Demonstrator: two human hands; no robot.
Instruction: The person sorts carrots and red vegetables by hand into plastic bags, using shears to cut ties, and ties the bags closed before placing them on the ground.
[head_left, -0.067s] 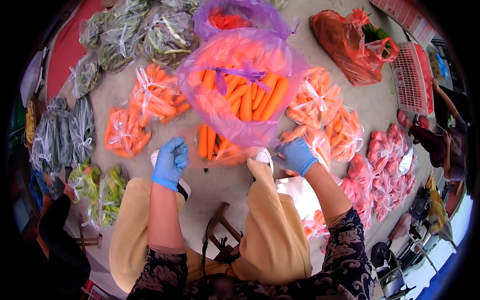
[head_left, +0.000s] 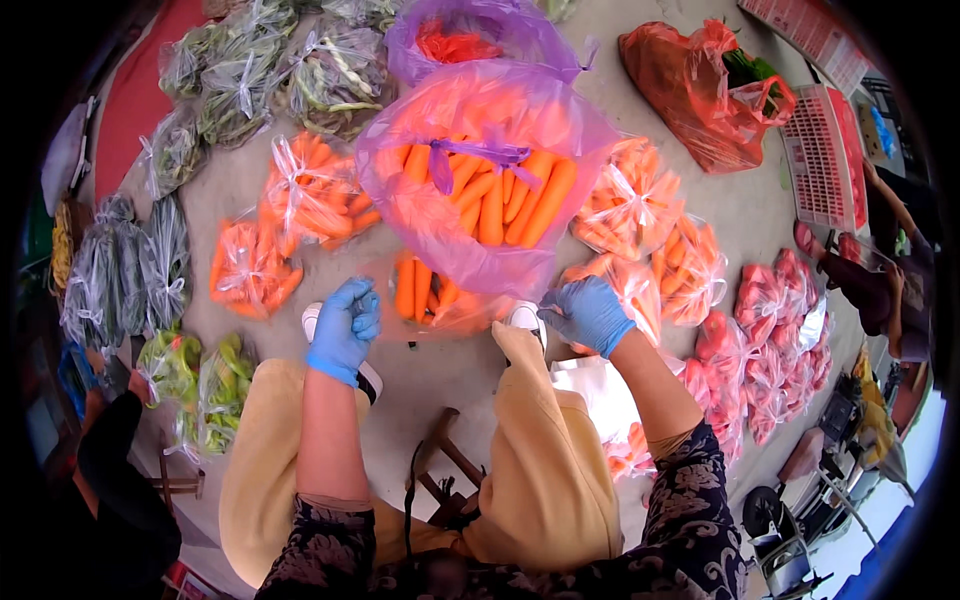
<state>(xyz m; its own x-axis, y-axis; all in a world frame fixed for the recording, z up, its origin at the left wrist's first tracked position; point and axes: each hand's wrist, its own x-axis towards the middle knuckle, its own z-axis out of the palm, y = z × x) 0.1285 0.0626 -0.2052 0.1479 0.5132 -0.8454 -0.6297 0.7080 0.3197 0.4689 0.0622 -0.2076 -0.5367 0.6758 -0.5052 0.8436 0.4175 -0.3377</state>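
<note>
A clear plastic bag of carrots [head_left: 428, 289] lies on the floor between my shoes, its thin film spreading sideways to both hands. My left hand [head_left: 344, 327], in a blue glove, has its fingers curled closed at the bag's left side. Opposite it, my right hand [head_left: 590, 314], also gloved in blue, is closed at the right side of the film. The exact grip points are hard to see. Just beyond, a large purple plastic bag [head_left: 590, 130] stands wide open, full of loose carrots [head_left: 491, 205].
Tied bags of carrots [head_left: 311, 187] lie left and right, with bagged green vegetables [head_left: 240, 85] far left and green peppers [head_left: 225, 392] nearer. Bagged red produce [head_left: 765, 345] lies right. A red bag [head_left: 690, 95] and a crate [head_left: 815, 155] stand far right. A wooden stool [head_left: 440, 445] shows below.
My right hand has shifted slightly left, and its fingers look more tightly closed. My left hand has barely moved.
</note>
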